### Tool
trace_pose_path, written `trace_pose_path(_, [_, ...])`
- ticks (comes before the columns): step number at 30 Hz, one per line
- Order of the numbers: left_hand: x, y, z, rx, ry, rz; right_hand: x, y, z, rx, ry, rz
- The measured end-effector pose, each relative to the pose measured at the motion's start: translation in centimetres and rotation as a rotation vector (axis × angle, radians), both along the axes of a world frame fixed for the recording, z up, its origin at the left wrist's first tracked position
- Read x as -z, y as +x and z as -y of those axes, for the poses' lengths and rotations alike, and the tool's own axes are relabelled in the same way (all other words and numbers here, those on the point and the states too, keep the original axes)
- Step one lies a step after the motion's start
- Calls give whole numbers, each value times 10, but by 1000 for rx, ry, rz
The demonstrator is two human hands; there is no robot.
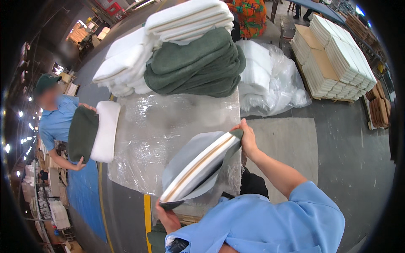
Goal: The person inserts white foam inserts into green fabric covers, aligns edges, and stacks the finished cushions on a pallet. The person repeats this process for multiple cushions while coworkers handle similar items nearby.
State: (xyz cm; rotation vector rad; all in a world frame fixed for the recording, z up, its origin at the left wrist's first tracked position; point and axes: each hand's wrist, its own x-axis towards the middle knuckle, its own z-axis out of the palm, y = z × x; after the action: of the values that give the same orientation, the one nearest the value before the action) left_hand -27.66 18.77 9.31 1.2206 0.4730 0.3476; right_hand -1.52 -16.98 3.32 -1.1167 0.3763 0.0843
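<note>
Plastic-wrapped table carries green covers at its far edge; over its near edge, a foam cushion is gripped closed by left hand and right hand.

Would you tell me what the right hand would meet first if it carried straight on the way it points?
Probably the plastic-covered table; beyond it, the green cover stack. The right hand grips the cushion; depth is unclear.

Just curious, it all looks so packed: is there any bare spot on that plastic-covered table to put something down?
Yes: the plastic-covered table is bare in the middle, between the green stack and the padded piece in the hands. Its far edge is crowded with white stacks.
</note>
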Motion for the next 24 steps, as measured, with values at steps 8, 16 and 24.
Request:
trace_pose_path(8, [-7,7,94,379,39,-63,-29,130,-14,227,-137,144])
trace_pose_path(16, [-23,48,115,781,379,-7,-45,76,-35,76,-55,219])
trace_pose_path(24, [-38,91,131,735,852,266,-70,14,-23,-74,-387,213])
